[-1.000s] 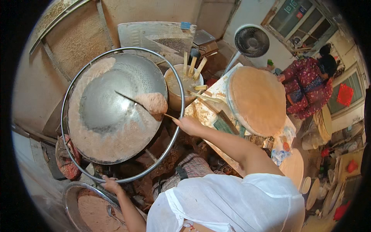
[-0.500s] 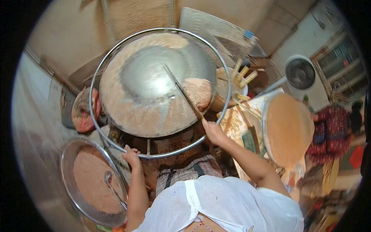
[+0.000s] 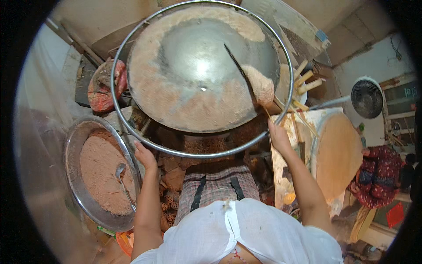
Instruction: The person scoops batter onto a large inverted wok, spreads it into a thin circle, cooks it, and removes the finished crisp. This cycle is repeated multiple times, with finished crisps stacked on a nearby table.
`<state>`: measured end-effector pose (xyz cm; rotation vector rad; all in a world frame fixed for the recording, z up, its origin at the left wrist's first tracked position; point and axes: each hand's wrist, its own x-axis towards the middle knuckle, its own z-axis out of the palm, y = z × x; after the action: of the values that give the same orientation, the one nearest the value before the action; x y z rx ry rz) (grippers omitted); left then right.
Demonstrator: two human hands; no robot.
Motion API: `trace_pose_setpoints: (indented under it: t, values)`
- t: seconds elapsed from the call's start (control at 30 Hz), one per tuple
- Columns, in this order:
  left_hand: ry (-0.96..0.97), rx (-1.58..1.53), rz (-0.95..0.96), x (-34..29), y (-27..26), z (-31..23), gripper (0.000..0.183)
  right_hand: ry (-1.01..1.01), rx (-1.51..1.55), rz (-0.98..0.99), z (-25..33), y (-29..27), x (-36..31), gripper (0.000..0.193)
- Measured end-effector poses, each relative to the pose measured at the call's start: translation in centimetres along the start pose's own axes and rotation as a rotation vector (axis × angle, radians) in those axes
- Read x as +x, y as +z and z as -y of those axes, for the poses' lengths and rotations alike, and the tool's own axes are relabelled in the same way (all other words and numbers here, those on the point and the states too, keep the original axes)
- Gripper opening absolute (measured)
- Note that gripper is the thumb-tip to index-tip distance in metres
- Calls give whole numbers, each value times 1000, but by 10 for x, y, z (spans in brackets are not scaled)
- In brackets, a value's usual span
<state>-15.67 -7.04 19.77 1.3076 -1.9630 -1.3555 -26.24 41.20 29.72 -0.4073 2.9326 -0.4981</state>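
Before me a large round griddle (image 3: 193,44) carries a layer of pale brown batter (image 3: 189,108) around a bare, shiny middle. My right hand (image 3: 279,134) is closed on the handle of a long, thin scraper (image 3: 239,68) at the griddle's lower right. The blade slants up and left across the plate, and a lump of batter (image 3: 259,86) sits against its right side. My left hand (image 3: 144,155) is beside the lower left of the metal ring (image 3: 198,155) around the griddle. Its fingers look loosely stretched, and whether they touch the ring is unclear.
A metal basin (image 3: 74,185) of batter with a ladle (image 3: 125,185) stands at left. At right, a large round pancake (image 3: 337,154) lies on a table (image 3: 283,193). Beyond are pale sticks (image 3: 307,86), a fan (image 3: 367,97) and a person in dark red patterned clothing (image 3: 379,176).
The view has shifted, so the griddle appears higher. My left hand, earlier curled at the ring, now looks loosened from it. My right hand still grips the scraper, with the lump beside it.
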Motion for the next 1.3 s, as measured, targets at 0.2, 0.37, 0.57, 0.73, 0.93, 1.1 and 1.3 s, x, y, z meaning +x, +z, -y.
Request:
trace_pose_setpoints:
  t: [0.2, 0.37, 0.57, 0.73, 0.93, 1.1, 1.3]
  values:
    - [-118, -277, 138, -45, 36, -40, 21, -243, 210, 59, 37, 26, -46, 21]
    - [60, -108, 1, 5, 23, -39, 34, 110, 38, 105, 8, -10, 14, 27]
    - [171, -130, -23, 9, 1, -2, 51, -99, 91, 109, 27, 21, -42, 25]
    - [112, -303, 44, -52, 36, -21, 42, 208, 154, 83, 19, -9, 15, 35]
    - [53, -184, 126, -21, 45, -19, 22, -152, -86, -26, -23, 26, -45, 19]
    - [139, 140, -155, 43, 10, -24, 55, 112, 287, 114, 40, -23, 26, 50]
    - [216, -92, -116, 12, 21, 19, 60, -173, -72, 206, -16, -1, -18, 23]
